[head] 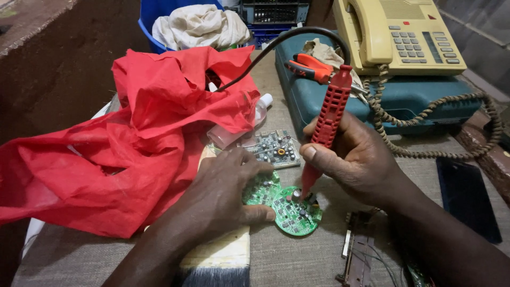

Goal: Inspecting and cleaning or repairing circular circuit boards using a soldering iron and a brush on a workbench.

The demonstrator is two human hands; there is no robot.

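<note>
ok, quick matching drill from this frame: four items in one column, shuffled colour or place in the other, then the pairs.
Items:
1. soldering iron
2. round circuit board
3. telephone
4. paintbrush

Descriptions:
A. beige, on the teal case
B. red handle, gripped by the right hand
C. green, pinned by the left hand
D. pale handle, under the left forearm

Pairs: 1-B, 2-C, 3-A, 4-D

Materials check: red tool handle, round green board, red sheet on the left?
Red tool handle: looks like moulded plastic, matte, with ribbed vent slots. Round green board: likely rigid laminate, glossy green coating, small metal parts on top. Red sheet: thin crinkled fabric or plastic film; the creases leave it open.
</note>
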